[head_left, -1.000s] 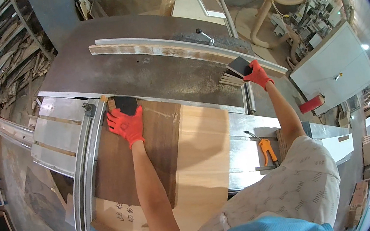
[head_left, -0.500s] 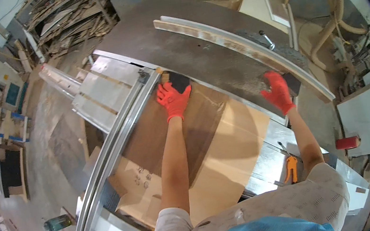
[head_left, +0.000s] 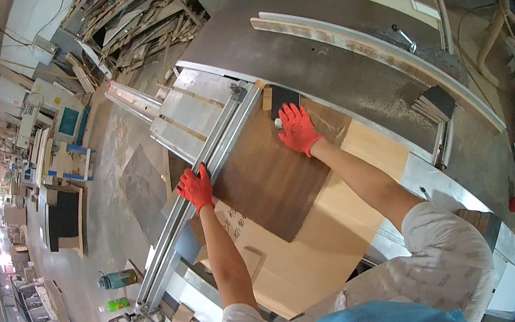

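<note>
My left hand (head_left: 196,189), in a red glove, is on the long metal rail (head_left: 171,230), its fingers curled over it. My right hand (head_left: 299,129), also red-gloved, lies palm down with its fingers apart on a brown wood-grain board (head_left: 268,186). Its fingertips touch the near edge of a small black block (head_left: 284,95) at the board's far corner. A small light-coloured piece (head_left: 267,99) stands between that block and the rail. Beneath the board lies a larger tan panel (head_left: 322,238) with handwriting on its left part.
Behind the board stretches a dark machine table (head_left: 232,38) with a long fence (head_left: 361,52) across it. Several black-topped pieces (head_left: 436,102) are stacked at its right end. A metal side table (head_left: 186,108) adjoins the rail. Bottles (head_left: 119,280) stand at the lower left.
My left hand has left the black block and moved back to the rail. My right hand has come from the stacked pieces at right onto the brown board. The view has turned left.
</note>
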Demonstrator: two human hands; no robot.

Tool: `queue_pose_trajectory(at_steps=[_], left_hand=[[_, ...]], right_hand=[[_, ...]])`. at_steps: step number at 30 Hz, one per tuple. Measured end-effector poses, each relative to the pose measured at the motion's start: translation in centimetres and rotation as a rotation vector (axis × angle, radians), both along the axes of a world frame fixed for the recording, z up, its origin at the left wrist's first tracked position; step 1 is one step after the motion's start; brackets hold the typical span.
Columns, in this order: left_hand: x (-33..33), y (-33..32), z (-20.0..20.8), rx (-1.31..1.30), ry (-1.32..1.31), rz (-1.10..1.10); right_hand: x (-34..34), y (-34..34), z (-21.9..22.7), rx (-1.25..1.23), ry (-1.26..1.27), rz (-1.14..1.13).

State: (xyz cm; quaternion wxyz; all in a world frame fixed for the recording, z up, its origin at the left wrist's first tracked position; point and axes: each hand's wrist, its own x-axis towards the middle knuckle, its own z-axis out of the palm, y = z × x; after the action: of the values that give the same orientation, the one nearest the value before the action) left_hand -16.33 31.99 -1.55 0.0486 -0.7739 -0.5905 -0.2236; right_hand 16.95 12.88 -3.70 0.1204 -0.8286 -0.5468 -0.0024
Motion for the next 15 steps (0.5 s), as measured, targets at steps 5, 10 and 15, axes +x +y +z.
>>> queue_pose_trajectory(at_steps=[5, 10, 15], left_hand=[[0.4, 0.5, 0.6, -0.136, 0.032, 0.035], [-0.1, 1.2, 1.5, -0.183, 0.021, 0.015], [-0.3, 0.3, 2.0, -0.205, 0.011, 0.022]], right_hand=[[0.8, 0.1, -0.6, -0.026, 0.052, 0.019], [1.2, 0.1, 1.1, -0.175, 0.116, 0.049], [0.2, -0.5, 1.8, -0.219, 0.096, 0.013]])
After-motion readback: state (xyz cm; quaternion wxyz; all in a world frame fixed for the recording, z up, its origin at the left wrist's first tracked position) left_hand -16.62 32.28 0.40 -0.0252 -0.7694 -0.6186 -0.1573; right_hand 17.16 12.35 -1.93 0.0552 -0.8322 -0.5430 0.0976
